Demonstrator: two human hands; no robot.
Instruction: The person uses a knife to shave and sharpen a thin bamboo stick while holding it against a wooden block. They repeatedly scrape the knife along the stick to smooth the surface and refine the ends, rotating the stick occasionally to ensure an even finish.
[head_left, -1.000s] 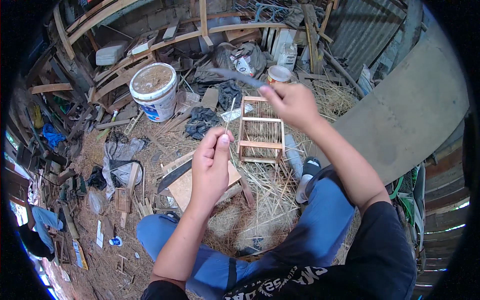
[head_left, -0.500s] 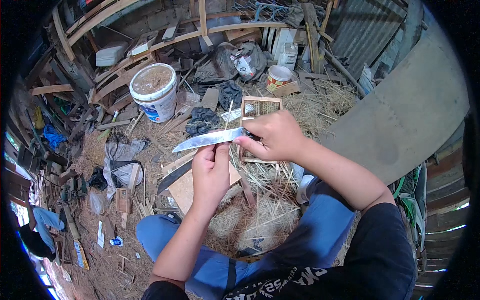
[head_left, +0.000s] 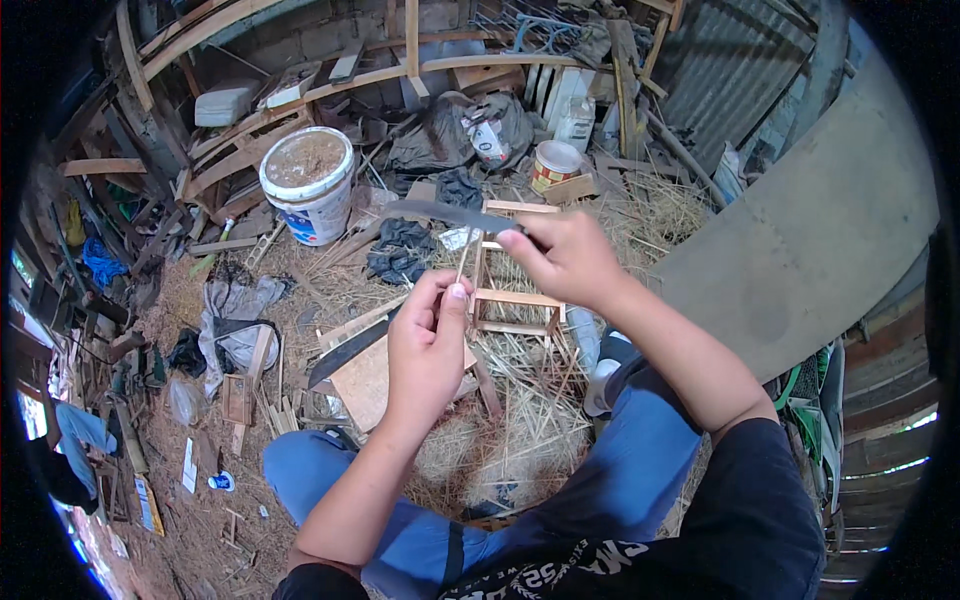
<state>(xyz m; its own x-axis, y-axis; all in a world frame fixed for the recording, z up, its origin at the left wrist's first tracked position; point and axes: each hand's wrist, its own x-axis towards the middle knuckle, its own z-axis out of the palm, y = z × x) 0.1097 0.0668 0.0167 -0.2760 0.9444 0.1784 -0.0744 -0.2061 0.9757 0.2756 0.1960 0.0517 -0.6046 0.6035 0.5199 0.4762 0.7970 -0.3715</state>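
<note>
My left hand is closed in a pinch around a thin wooden stick that points up and away from me. In my right hand is a knife, gripped by its handle. Its blade reaches left, above the stick's upper end and apart from my left fingers. Beyond and below my hands stands a small slatted wooden frame, partly hidden by my right hand. A pale wooden board lies under my left forearm, with a long dark blade along its far edge.
Cut sticks and straw litter the ground between my legs. A large white bucket stands at the far left, with a smaller red-and-yellow tub farther back. A big grey sheet slants along the right. At the left edge another person's leg shows.
The knife has risen off my left thumb area, its blade now higher and tilted. My left hand is slightly lower, and the stick and frame show more fully.
</note>
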